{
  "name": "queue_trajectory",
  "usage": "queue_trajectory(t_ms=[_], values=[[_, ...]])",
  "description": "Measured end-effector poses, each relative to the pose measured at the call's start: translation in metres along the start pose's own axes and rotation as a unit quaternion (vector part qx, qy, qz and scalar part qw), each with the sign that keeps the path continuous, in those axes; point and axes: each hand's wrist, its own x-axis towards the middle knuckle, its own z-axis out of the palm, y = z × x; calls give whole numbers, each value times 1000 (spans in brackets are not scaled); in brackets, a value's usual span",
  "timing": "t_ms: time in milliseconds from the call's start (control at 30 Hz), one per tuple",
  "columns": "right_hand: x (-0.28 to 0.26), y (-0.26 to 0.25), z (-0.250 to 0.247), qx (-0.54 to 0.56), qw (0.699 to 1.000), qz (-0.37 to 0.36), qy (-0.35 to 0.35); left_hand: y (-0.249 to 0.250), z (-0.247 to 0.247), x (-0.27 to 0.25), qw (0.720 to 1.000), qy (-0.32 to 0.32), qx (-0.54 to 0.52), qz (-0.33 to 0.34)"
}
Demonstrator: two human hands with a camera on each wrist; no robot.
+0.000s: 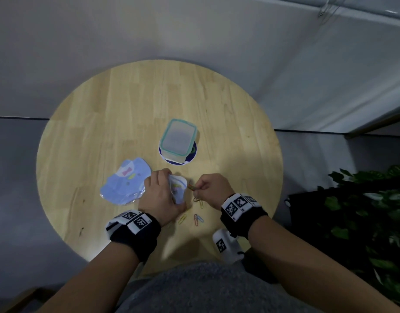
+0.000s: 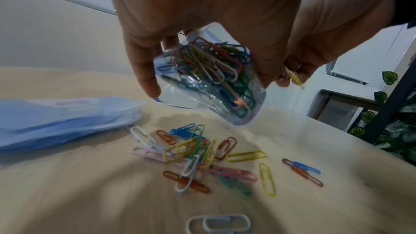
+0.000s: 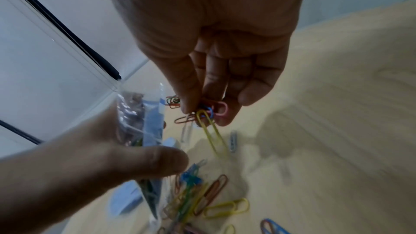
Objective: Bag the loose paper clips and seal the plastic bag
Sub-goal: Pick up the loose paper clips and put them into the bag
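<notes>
My left hand (image 1: 159, 195) grips a small clear plastic bag (image 2: 209, 81) partly filled with coloured paper clips, holding it above the table with its mouth (image 1: 178, 180) turned toward my right hand. My right hand (image 1: 209, 188) pinches a small bunch of clips (image 3: 208, 113) between thumb and fingers, right beside the bag's opening; a yellow clip hangs down from the bunch. Several loose clips (image 2: 202, 156) lie scattered on the wooden table (image 1: 104, 114) below both hands, also seen in the head view as loose clips (image 1: 197, 219).
A stack of blue printed bags (image 1: 124, 181) lies left of my left hand. A lidded plastic container (image 1: 177, 141) stands on a round coaster behind the hands. A leafy plant (image 1: 370, 211) stands off the table's right edge.
</notes>
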Motion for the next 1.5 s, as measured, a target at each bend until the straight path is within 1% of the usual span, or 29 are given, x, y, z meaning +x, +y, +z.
queue_trajectory(t_ms=[100,167,300,433,500,567,667,767,867,967,1000,1033,1100,1133,1167,1200,1267,1300,1333,1400,1500], values=[[-7,-11,-11,44,999,-9,13,5,-1,3,1000,5,-3,16],[-8,-17,-18,103,994,3,26,9,-3,6,999,18,3,30],[-10,-33,-28,251,965,25,70,14,-3,10,998,38,16,48],[-7,-52,-24,317,943,32,93,23,-1,13,998,43,11,36],[-4,-54,-19,303,944,25,128,26,-1,16,998,47,13,35],[-3,-55,-14,263,951,14,160,27,-2,18,998,59,2,31],[-6,-56,-9,221,960,7,172,30,-3,22,996,77,-13,30],[-12,-54,-5,147,976,-13,159,32,-5,27,995,89,-19,35],[-14,-55,-10,63,992,-30,109,30,-3,26,996,84,-5,43],[-21,-58,-24,0,995,-69,72,30,-3,22,994,91,-11,52],[-24,-59,-28,-11,994,-81,75,31,-4,22,993,100,-15,55],[-27,-60,-32,-20,991,-93,94,31,-5,22,992,109,-19,59],[-28,-61,-37,-21,980,-117,161,32,-9,22,990,121,-33,60],[-26,-61,-38,-4,975,-135,178,32,-10,22,990,120,-42,58],[-23,-61,-39,14,974,-151,170,33,-11,21,991,115,-50,56],[-20,-62,-40,29,977,-160,138,34,-11,20,991,109,-58,56],[-12,-64,-40,48,985,-156,53,38,-9,18,991,98,-67,59],[-10,-65,-40,60,985,-158,25,39,-9,17,992,92,-66,58],[-9,-66,-40,72,983,-166,20,39,-8,17,993,83,-64,52],[-9,-66,-41,82,975,-196,59,38,-8,17,995,67,-63,32],[-15,-65,-42,53,963,-234,122,37,-11,20,995,72,-63,12]])
